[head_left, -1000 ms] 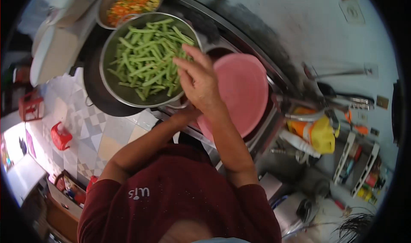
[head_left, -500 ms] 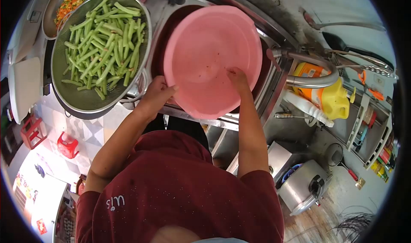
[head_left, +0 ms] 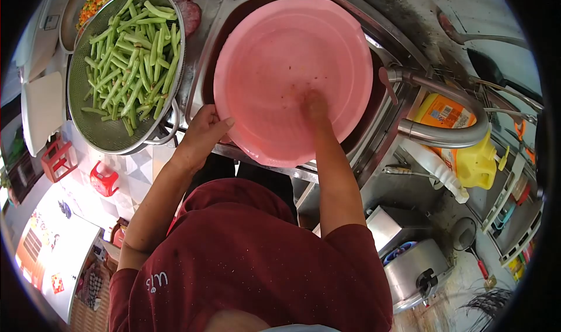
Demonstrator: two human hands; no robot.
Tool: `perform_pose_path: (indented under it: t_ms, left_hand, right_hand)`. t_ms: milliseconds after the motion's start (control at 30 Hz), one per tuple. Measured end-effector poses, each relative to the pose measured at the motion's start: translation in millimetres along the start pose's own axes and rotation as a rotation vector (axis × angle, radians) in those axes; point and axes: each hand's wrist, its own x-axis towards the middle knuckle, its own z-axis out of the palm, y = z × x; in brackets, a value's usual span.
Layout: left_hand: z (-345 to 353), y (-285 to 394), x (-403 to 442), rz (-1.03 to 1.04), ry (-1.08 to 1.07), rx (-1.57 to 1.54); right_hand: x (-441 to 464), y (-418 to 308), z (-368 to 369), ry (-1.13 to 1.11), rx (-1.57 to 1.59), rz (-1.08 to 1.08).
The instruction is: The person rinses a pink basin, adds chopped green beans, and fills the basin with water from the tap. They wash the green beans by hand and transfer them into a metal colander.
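A large pink plastic basin (head_left: 245, 57) sits over the sink, with what looks like water and several small dark bits in its bottom. My left hand (head_left: 204, 132) grips the basin's near-left rim, thumb over the edge and fingers curled outside. Inside the basin, my right hand (head_left: 316, 106) reaches down to the bottom close to the dark bits; its fingers are blurred, so whether they pinch anything is unclear. To the left stands a metal colander (head_left: 79, 118) full of cut green beans (head_left: 131, 63).
A curved steel faucet (head_left: 450, 134) arches right of the sink (head_left: 204, 78), beside a yellow jug (head_left: 476, 165). Behind the colander is a bowl of diced vegetables (head_left: 98, 2). A pressure cooker (head_left: 415, 273) stands at lower right, near a lit blue flame. Utensils hang on the wall.
My right hand has moved slightly left and lower in the view, its fingers now smeared by motion. My left hand stays at the rim. The camera view has shifted a little.
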Motion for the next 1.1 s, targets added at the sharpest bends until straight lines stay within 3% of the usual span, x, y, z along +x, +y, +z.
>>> perform_pose_path:
  t_ms: [100,200,267,400,467,700,800,867,900,967,1000,1067,1100]
  left_hand:
    - [2,1,-2,0.005,0.023,-0.016]
    - [2,0,-1,0.0,0.016,-0.027]
    - [6,3,-3,0.014,0.034,-0.055]
    - [8,2,-4,0.027,0.064,-0.101]
    - [10,3,-5,0.028,0.073,-0.103]
    - [10,1,-4,0.03,0.08,-0.114]
    - [10,3,-4,0.021,0.081,-0.102]
    - [9,4,-4,0.017,0.075,-0.094]
    - [9,4,-4,0.006,0.068,-0.085]
    - [8,1,-3,0.007,0.068,-0.07]
    - [7,0,-3,0.004,0.064,-0.053]
    - [8,0,-4,0.009,0.072,-0.053]
    - [8,0,-4,0.012,0.073,-0.051]
  right_hand:
    - [-5,-14,-14,-0.093,-0.12,0.038]
    - [-5,-21,-17,-0.115,0.072,-0.01]
    - [-7,-34,-22,-0.246,0.009,0.129]
    - [-11,-51,-26,-0.109,0.177,0.017]
    - [-11,-62,-33,-0.189,0.289,0.158]
    - [-18,-57,-2,-0.09,0.531,0.217]
    - [-18,-54,-9,-0.052,0.486,0.139]
    - [-18,-52,-21,0.005,0.383,-0.094]
    - [-15,-49,-23,0.007,0.382,-0.1]
    - [-9,-43,-24,-0.395,0.827,0.212]
    - [0,-54,-44,-0.398,0.826,0.205]
    - [18,-73,-86,-0.447,1.369,0.574]
    - [28,-74,-90,-0.451,1.369,0.567]
